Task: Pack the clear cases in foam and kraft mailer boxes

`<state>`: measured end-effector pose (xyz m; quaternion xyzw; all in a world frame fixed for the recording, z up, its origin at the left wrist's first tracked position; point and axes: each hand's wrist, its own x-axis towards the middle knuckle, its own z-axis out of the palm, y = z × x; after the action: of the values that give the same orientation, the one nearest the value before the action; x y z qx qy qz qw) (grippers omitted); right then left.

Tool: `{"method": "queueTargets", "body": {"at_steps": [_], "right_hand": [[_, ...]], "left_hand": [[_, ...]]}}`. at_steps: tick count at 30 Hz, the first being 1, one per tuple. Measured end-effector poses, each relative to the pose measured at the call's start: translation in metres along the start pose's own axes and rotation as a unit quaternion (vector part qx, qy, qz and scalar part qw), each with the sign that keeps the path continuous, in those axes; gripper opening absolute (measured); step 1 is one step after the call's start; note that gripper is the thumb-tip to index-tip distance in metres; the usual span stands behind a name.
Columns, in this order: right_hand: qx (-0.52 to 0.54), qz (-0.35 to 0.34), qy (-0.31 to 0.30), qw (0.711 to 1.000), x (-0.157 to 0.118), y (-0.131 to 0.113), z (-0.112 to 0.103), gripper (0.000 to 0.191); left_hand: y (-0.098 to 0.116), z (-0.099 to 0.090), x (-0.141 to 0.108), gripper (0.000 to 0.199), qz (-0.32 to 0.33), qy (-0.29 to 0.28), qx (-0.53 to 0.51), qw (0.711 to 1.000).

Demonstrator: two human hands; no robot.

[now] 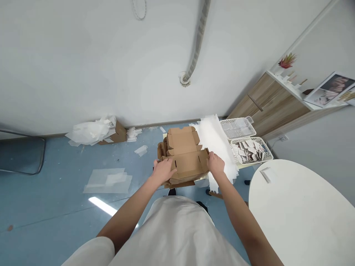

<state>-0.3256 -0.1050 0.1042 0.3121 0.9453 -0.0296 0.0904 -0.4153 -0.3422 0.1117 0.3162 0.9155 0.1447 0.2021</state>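
Note:
A brown cardboard mailer box [188, 163] lies in front of me, its lid [183, 141] laid back and small flaps sticking out at the lid's sides. My left hand [163, 170] is closed on the box's left side, the thumb reaching over the inner face. At the right side my right hand [215, 162] pinches a raised side panel. More brown cardboard [180, 184] shows under and to the left of the box, like a stack of flat boxes. The fingertips of both hands are partly hidden by the cardboard.
White sheets [215, 138] lie right of the box. Beyond them stand a white basket of small packets [264, 143] and another white basket [237, 136]. A round white table [302, 210] is at the right. Plastic sheeting [93, 131] covers a carton [119, 133] by the wall.

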Motion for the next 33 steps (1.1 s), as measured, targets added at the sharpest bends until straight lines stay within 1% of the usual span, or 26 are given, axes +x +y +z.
{"method": "queueTargets", "body": {"at_steps": [3,5,7,8,10,11,13,15,18,21,23,25,27,29,31,32,33], "right_hand": [[-0.015,-0.018,0.012,1.000,-0.001,-0.006,-0.003,0.010],[-0.018,-0.035,0.029,0.999,-0.002,-0.011,-0.005,0.009],[0.011,-0.039,0.030,0.999,-0.004,-0.014,-0.007,0.010],[0.040,-0.036,0.021,0.998,-0.004,-0.014,-0.008,0.011],[0.114,-0.024,-0.005,0.993,-0.004,-0.013,-0.011,0.014],[0.152,-0.016,-0.013,0.988,-0.003,-0.011,-0.013,0.014],[0.218,0.008,-0.009,0.976,-0.001,-0.006,-0.015,0.015],[0.275,0.036,0.013,0.961,0.000,0.000,-0.017,0.016],[0.368,0.067,0.025,0.927,0.000,0.007,-0.016,0.019],[0.449,0.087,0.000,0.889,-0.001,0.010,-0.012,0.021],[0.474,0.096,-0.013,0.875,-0.002,0.012,-0.010,0.022],[0.469,0.095,-0.015,0.878,-0.004,0.013,-0.009,0.023],[0.433,0.077,0.002,0.898,-0.009,0.012,-0.011,0.025],[0.375,0.039,0.056,0.925,-0.019,0.009,-0.014,0.026],[0.310,-0.007,0.124,0.942,-0.035,0.002,-0.017,0.029],[0.285,-0.029,0.142,0.947,-0.044,-0.002,-0.017,0.030],[0.263,-0.053,0.128,0.955,-0.053,-0.008,-0.015,0.029]], "left_hand": [[0.018,-0.001,0.000,0.046,0.054,0.031,-0.003,0.998],[0.031,0.000,0.000,0.044,0.098,0.037,-0.016,0.994],[0.043,0.006,0.003,0.042,0.137,0.007,-0.045,0.990],[0.048,0.010,0.004,0.042,0.154,-0.010,-0.064,0.986],[0.056,0.020,0.009,0.048,0.177,-0.028,-0.109,0.978],[0.059,0.025,0.011,0.053,0.181,-0.028,-0.128,0.975],[0.064,0.035,0.015,0.062,0.182,-0.017,-0.148,0.972],[0.067,0.041,0.017,0.064,0.182,-0.001,-0.146,0.972],[0.067,0.044,0.020,0.051,0.197,0.024,-0.128,0.972],[0.065,0.042,0.022,0.036,0.224,0.025,-0.117,0.967],[0.064,0.040,0.024,0.032,0.237,0.016,-0.113,0.965],[0.063,0.040,0.025,0.029,0.242,0.008,-0.107,0.964],[0.062,0.041,0.027,0.026,0.243,0.004,-0.098,0.965],[0.062,0.042,0.029,0.025,0.236,0.004,-0.083,0.968],[0.061,0.044,0.030,0.026,0.225,0.004,-0.065,0.972],[0.061,0.044,0.030,0.026,0.219,0.005,-0.057,0.974],[0.060,0.045,0.030,0.026,0.214,0.007,-0.051,0.976]]}}
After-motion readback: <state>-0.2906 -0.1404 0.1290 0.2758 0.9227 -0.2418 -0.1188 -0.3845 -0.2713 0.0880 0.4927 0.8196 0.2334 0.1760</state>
